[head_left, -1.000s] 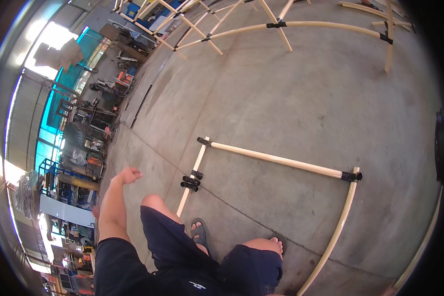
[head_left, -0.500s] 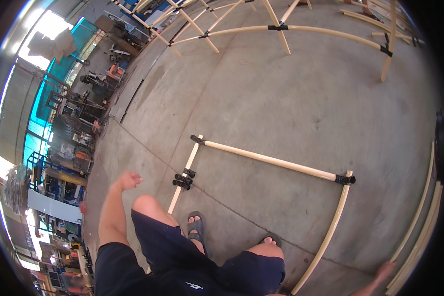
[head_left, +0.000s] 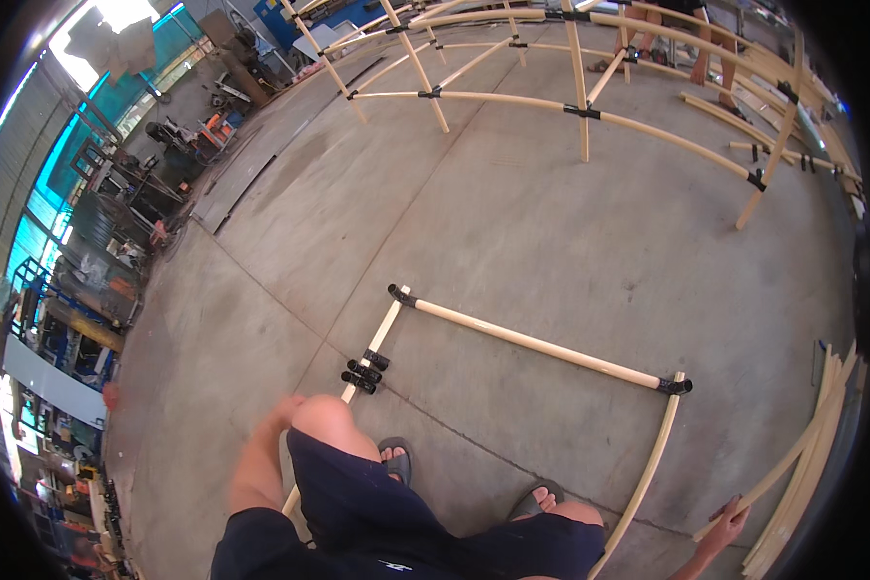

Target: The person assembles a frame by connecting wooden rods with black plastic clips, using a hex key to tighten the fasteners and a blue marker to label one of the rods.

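My right hand (head_left: 728,522) is closed round one end of a pale wooden pole (head_left: 781,468), which slants up and away over other poles at the far right. My left hand (head_left: 286,410) is beside my left knee, smeared by motion, its fingers mostly hidden. Before my feet, a three-sided frame lies on the floor: a crossbar (head_left: 536,340) joins a left pole (head_left: 387,327) and a right pole (head_left: 655,454). Black connectors hold its corners, one at the left (head_left: 402,296) and one at the right (head_left: 676,386). Several loose-looking black connectors (head_left: 362,372) are clustered at the left pole.
A larger wooden pole structure (head_left: 498,98) with black joints stands across the far side. Behind it, at the far right, another person's legs (head_left: 703,60) show near stacked poles. Machines and tools (head_left: 145,184) line the left wall. A pole pile (head_left: 797,488) lies by my right hand.
My right hand has lifted a pole's end from the pile, so it now crosses the others. My left hand has dropped back to my left knee. The view has shifted, showing more of the far structure.
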{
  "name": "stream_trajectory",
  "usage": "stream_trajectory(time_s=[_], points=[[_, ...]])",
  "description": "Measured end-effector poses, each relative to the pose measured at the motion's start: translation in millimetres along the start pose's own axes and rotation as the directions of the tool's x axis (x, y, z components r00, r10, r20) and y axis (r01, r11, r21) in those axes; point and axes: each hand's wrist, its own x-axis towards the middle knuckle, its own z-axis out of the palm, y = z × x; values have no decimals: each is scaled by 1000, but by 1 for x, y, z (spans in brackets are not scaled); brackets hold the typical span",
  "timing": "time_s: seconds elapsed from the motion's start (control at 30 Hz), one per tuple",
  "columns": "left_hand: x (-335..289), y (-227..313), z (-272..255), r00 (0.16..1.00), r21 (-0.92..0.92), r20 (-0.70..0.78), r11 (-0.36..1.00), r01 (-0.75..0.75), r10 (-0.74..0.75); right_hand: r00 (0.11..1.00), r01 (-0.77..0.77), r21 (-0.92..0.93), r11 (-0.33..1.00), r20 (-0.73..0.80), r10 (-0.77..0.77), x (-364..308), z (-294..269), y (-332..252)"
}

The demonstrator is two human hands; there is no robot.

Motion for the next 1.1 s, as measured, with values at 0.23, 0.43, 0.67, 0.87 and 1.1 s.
stream_trajectory(time_s=[0.23, 0.43, 0.67, 0.87, 1.1], points=[[40, 50, 85, 872, -162, -481, 969, -185, 86, 940, 244, 0, 970, 244, -237, -45, 125, -270], [47, 103, 56, 932, -261, -335, 937, -232, 138, 711, 340, -336, 878, 703, -6, -124, 241, -290], [43, 116, 86, 873, -454, -485, 837, -306, 56, 252, 744, -231, 627, 966, 55, -213, 342, -247], [54, 171, 15, 594, 38, -681, 830, -556, 429, 141, 798, -188, 573, 982, 126, -241, 375, -217], [118, 255, -26, 781, 693, 173, 489, -529, 600, 104, 765, -197, 613, 977, 185, -252, 384, -204]])
